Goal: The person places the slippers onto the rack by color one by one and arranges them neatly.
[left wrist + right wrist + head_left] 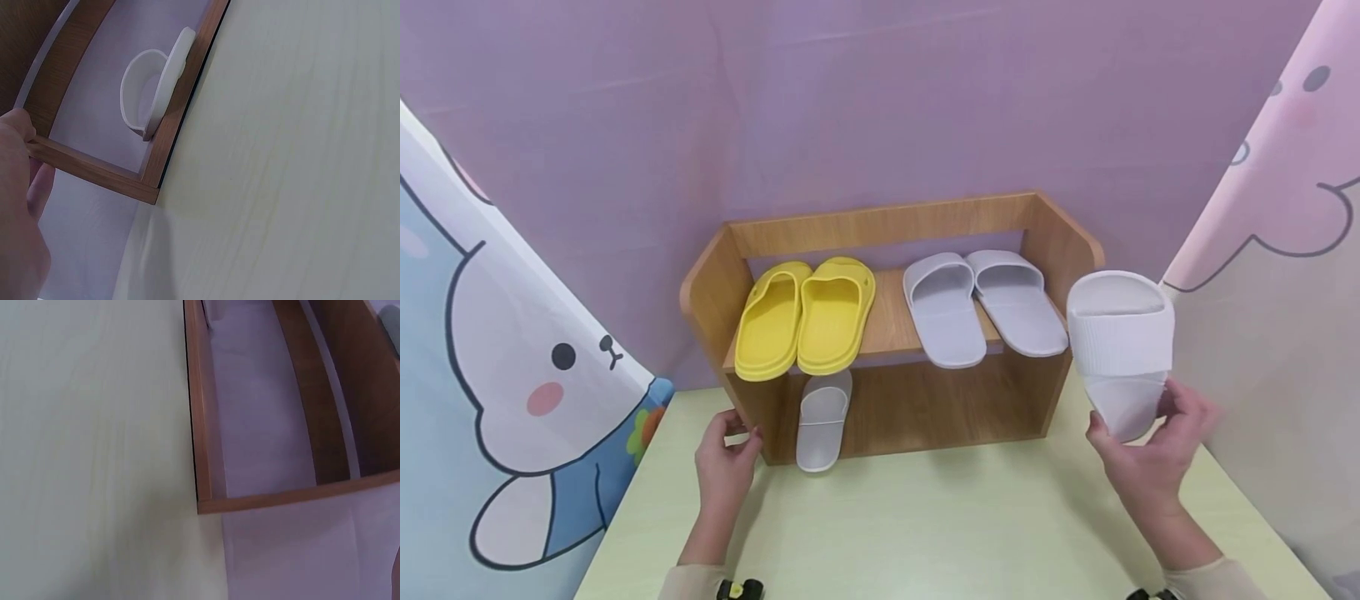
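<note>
My right hand (1157,454) holds a white slide slipper (1120,342) in the air to the right of a wooden shoe rack (887,225), with thumb and fingers at its narrow lower end. My left hand (726,462) pinches the front edge of the rack's left side panel; in the left wrist view the thumb (19,122) lies on one side and fingers on the other. A white slipper (822,425) rests on the lower level at the left, also seen side-on as a white slipper (165,87) in the left wrist view.
On the upper shelf stand a pair of yellow clogs (835,321) at the left and a pair of light grey slippers (951,321) at the right. The rack stands on a pale table (910,533), before a purple cloth backdrop (887,108). Cartoon-printed cloths (550,350) hang at both sides.
</note>
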{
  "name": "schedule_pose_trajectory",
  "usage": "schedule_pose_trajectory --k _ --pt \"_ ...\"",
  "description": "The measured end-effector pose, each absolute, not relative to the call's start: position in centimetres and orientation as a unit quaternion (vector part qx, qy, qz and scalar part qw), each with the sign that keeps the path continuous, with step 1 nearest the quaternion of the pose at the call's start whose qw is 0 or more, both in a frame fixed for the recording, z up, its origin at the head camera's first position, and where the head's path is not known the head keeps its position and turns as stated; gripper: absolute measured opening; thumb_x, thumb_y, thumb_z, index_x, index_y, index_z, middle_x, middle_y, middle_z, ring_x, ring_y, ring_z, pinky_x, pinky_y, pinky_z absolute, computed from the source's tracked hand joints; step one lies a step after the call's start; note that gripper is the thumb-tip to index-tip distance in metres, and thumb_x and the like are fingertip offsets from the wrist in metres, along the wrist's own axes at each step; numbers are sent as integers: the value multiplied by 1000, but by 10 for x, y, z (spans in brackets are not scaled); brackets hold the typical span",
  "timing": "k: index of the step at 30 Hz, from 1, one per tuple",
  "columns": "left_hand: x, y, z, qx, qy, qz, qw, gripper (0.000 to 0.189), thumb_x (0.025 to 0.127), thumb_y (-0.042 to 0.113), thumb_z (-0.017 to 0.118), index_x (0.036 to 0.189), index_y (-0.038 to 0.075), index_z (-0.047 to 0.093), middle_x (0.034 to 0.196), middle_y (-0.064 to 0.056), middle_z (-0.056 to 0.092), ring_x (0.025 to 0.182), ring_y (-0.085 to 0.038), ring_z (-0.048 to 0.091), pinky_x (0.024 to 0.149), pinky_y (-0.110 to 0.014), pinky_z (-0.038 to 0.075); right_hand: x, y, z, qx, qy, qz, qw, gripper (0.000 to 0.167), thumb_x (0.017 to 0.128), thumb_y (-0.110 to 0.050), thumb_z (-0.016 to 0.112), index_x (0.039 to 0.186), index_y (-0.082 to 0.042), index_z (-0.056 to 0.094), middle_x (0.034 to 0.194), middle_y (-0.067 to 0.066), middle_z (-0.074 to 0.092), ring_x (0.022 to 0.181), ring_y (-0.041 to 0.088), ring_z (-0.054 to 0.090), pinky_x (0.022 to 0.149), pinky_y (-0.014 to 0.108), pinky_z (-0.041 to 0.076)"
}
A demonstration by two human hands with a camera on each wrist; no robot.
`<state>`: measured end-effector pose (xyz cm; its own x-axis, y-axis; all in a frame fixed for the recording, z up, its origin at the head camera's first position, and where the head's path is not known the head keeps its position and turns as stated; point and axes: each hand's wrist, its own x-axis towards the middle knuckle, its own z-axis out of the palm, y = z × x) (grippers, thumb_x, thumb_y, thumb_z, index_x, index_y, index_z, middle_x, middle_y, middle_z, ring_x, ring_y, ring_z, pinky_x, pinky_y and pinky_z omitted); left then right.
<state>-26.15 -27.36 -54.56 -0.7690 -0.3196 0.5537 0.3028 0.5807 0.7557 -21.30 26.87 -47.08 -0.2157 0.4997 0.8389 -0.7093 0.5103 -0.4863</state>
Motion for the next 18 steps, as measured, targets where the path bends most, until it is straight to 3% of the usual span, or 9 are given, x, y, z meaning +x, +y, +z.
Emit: schedule_pose_trajectory --k 13,18 --pt "-261 -273 -545 6 -821 -459 340 31 92 -4 83 119 6 70 106 -7 74 95 -1 67 72 -10 60 -209 243 -467 163 -629 456 609 81 62 -20 78 126 25 57 127 5 53 114 13 42 82 21 33" --pt "-261 -272 -543 8 -824 -457 336 31 93 -3 83 120 6 70 107 -7 73 96 -1 66 72 -10 60 -207 230 -464 193 -630 451 602 80 64 -20 78 124 26 56 124 14 55 115 15 42 83 21 34"
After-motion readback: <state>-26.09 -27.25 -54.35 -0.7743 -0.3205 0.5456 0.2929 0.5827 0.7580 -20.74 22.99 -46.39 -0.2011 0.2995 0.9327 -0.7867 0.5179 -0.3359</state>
